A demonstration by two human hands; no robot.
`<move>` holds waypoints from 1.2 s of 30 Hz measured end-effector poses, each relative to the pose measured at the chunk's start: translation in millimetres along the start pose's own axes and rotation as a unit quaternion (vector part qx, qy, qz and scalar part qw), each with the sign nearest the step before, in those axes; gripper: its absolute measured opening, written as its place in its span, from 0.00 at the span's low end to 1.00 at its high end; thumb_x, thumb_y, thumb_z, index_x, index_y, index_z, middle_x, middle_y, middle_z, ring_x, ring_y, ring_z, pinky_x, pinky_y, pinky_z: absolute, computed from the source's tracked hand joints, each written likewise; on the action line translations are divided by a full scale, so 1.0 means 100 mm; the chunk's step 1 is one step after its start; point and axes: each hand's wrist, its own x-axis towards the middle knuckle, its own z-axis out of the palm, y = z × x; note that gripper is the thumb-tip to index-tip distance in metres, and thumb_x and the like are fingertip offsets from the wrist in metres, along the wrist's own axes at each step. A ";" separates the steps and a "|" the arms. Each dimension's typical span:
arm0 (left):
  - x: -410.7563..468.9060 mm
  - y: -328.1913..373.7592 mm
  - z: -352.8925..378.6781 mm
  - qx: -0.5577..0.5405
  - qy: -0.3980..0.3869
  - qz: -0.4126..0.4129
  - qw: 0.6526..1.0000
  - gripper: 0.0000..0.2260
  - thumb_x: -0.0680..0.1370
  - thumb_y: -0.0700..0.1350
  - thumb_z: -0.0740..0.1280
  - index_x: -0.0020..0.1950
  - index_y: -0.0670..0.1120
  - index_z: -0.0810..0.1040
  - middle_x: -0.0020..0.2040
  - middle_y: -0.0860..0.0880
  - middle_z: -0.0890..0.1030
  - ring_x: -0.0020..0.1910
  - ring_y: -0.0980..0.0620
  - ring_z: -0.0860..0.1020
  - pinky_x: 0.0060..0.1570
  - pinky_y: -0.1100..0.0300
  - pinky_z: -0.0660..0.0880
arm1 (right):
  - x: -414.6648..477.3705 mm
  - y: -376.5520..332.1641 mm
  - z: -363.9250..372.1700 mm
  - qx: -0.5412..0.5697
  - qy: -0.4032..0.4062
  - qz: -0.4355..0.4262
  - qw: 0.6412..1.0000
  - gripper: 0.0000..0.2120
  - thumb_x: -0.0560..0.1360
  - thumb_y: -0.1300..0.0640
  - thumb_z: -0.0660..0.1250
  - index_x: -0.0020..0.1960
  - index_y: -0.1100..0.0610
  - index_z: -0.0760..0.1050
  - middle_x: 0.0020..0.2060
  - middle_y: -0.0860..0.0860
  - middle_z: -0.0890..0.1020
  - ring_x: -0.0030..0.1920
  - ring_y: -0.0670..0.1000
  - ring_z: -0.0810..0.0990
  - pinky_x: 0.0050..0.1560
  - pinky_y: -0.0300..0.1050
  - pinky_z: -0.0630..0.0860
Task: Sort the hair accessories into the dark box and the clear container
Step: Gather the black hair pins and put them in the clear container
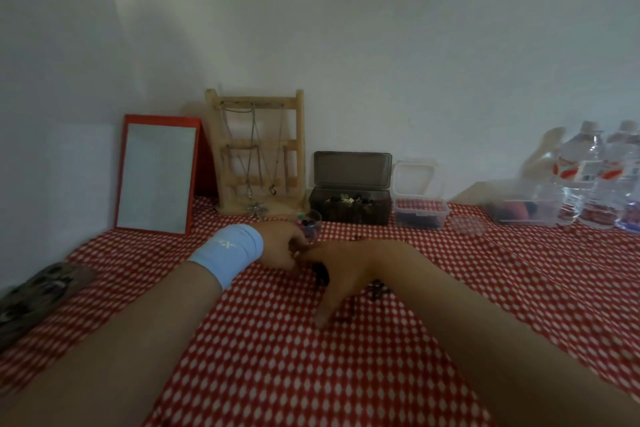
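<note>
Though the left hand's grip is unclear, right hand fingers splay beside dark hair clips: likely light, rigid; pinch sides.

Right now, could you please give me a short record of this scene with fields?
surface: red-and-white checked cloth
dark box: dark translucent plastic box, lid up, small accessories inside
clear container: clear plastic container, lid up, dark items inside
loose: small dark hair accessories on the cloth
left: left hand, light blue wristband, fingers curled by a small clear cup, grip unclear
right: right hand spread over the cloth, thumb down
</note>
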 end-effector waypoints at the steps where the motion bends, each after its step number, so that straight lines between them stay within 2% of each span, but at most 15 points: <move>1: -0.03 -0.02 0.02 0.001 -0.017 -0.007 1.000 0.17 0.73 0.48 0.72 0.61 0.51 0.79 0.57 0.53 0.79 0.54 0.51 0.76 0.57 0.58 0.73 | 0.01 -0.02 0.03 -0.006 -0.011 0.004 1.000 0.56 0.57 0.27 0.75 0.78 0.39 0.55 0.79 0.42 0.58 0.76 0.49 0.59 0.74 0.52 0.57; 3: -0.12 -0.06 0.07 -0.005 -0.034 -0.012 0.999 0.18 0.73 0.49 0.73 0.62 0.50 0.79 0.59 0.51 0.80 0.55 0.51 0.77 0.61 0.56 0.73 | 0.00 -0.04 0.04 -0.006 -0.006 0.010 1.000 0.51 0.60 0.31 0.77 0.77 0.40 0.59 0.77 0.43 0.63 0.74 0.50 0.64 0.72 0.53 0.62; 6: -0.23 -0.12 0.11 -0.025 -0.024 -0.007 0.999 0.19 0.74 0.48 0.73 0.64 0.48 0.78 0.60 0.51 0.80 0.56 0.52 0.77 0.60 0.59 0.73 | -0.03 -0.06 -0.02 -0.039 0.048 0.008 0.998 0.31 0.69 0.41 0.76 0.70 0.44 0.72 0.67 0.46 0.75 0.65 0.51 0.74 0.67 0.50 0.71; 8: -0.29 -0.15 0.10 -0.042 -0.022 0.001 0.999 0.19 0.75 0.47 0.72 0.65 0.48 0.78 0.60 0.51 0.80 0.55 0.54 0.77 0.58 0.63 0.72 | -0.03 -0.10 -0.05 -0.078 0.093 0.007 0.993 0.22 0.73 0.45 0.74 0.65 0.47 0.76 0.62 0.47 0.78 0.60 0.51 0.76 0.63 0.49 0.74; 11: -0.34 -0.19 0.08 -0.043 -0.012 -0.002 0.999 0.17 0.76 0.47 0.71 0.65 0.48 0.79 0.60 0.52 0.80 0.55 0.55 0.77 0.57 0.64 0.72 | 0.00 -0.21 -0.03 -0.051 0.119 -0.008 0.992 0.29 0.73 0.43 0.73 0.71 0.48 0.70 0.68 0.49 0.75 0.63 0.52 0.75 0.64 0.49 0.74; 14: -0.38 -0.25 0.06 -0.028 0.012 -0.025 0.999 0.19 0.74 0.48 0.72 0.65 0.50 0.77 0.61 0.52 0.79 0.51 0.55 0.76 0.56 0.61 0.72 | 0.03 -0.33 0.03 -0.030 0.070 -0.003 0.997 0.39 0.73 0.39 0.71 0.79 0.47 0.60 0.76 0.49 0.67 0.73 0.53 0.68 0.73 0.52 0.66; 18: -0.40 -0.31 0.06 -0.001 -0.031 -0.051 0.998 0.27 0.73 0.53 0.73 0.70 0.52 0.72 0.65 0.54 0.75 0.60 0.53 0.75 0.65 0.55 0.71 | 0.04 -0.34 0.03 -0.079 0.070 0.014 0.994 0.22 0.77 0.48 0.70 0.70 0.50 0.74 0.65 0.51 0.78 0.62 0.52 0.76 0.65 0.50 0.74; 20: -0.39 -0.32 0.07 -0.001 -0.055 -0.049 0.997 0.24 0.73 0.53 0.73 0.68 0.52 0.75 0.64 0.54 0.77 0.59 0.53 0.76 0.64 0.55 0.72 | 0.01 -0.29 -0.01 -0.119 0.081 0.034 0.989 0.16 0.78 0.54 0.69 0.65 0.51 0.78 0.61 0.52 0.80 0.58 0.53 0.78 0.63 0.50 0.76; 23: -0.34 -0.27 0.07 -0.017 -0.031 -0.042 0.999 0.23 0.74 0.50 0.73 0.68 0.51 0.75 0.63 0.53 0.78 0.59 0.53 0.77 0.63 0.58 0.72 | -0.03 -0.17 -0.05 -0.129 0.094 0.048 0.986 0.12 0.78 0.52 0.68 0.60 0.50 0.82 0.58 0.50 0.81 0.56 0.52 0.78 0.63 0.50 0.76; 25: -0.29 -0.20 0.06 -0.026 0.002 -0.038 0.999 0.28 0.73 0.52 0.73 0.72 0.50 0.70 0.65 0.52 0.75 0.60 0.52 0.75 0.60 0.60 0.70 | -0.04 -0.09 -0.03 -0.088 0.114 0.041 0.989 0.18 0.76 0.44 0.69 0.63 0.48 0.80 0.62 0.50 0.76 0.61 0.52 0.74 0.67 0.54 0.72; 27: -0.23 -0.11 0.07 -0.033 0.016 -0.023 0.999 0.32 0.72 0.53 0.74 0.74 0.50 0.68 0.68 0.50 0.73 0.61 0.51 0.74 0.58 0.61 0.68 | -0.06 -0.02 0.02 -0.053 0.092 0.053 0.993 0.36 0.68 0.31 0.70 0.72 0.45 0.70 0.72 0.50 0.66 0.71 0.54 0.65 0.72 0.58 0.65; 29: -0.17 -0.02 0.11 -0.030 -0.004 -0.020 0.999 0.33 0.72 0.54 0.74 0.75 0.50 0.66 0.72 0.50 0.70 0.67 0.49 0.71 0.65 0.58 0.68 | -0.07 0.03 0.08 -0.027 0.062 0.072 0.995 0.43 0.65 0.28 0.71 0.75 0.45 0.65 0.74 0.48 0.67 0.71 0.53 0.67 0.71 0.56 0.67; 32: -0.13 0.05 0.15 0.018 -0.026 -0.019 0.999 0.28 0.73 0.54 0.72 0.72 0.50 0.71 0.70 0.52 0.72 0.67 0.50 0.72 0.69 0.53 0.68 | -0.09 0.09 0.11 -0.026 0.082 0.070 0.994 0.31 0.72 0.35 0.70 0.70 0.47 0.72 0.66 0.48 0.76 0.61 0.50 0.76 0.63 0.48 0.74; 34: -0.12 0.05 0.16 0.002 -0.008 -0.006 1.000 0.20 0.74 0.51 0.73 0.64 0.50 0.78 0.63 0.53 0.78 0.61 0.52 0.76 0.64 0.56 0.72 | -0.10 0.07 0.10 -0.048 0.112 0.078 0.989 0.24 0.73 0.38 0.71 0.64 0.49 0.76 0.60 0.49 0.80 0.55 0.49 0.77 0.57 0.46 0.76; 36: -0.12 0.06 0.16 -0.017 0.007 0.003 1.000 0.13 0.74 0.48 0.73 0.58 0.50 0.82 0.57 0.54 0.81 0.55 0.54 0.78 0.60 0.59 0.74 | -0.12 0.03 0.11 -0.077 0.129 0.079 0.985 0.23 0.73 0.40 0.71 0.63 0.51 0.76 0.60 0.50 0.78 0.56 0.51 0.76 0.60 0.49 0.76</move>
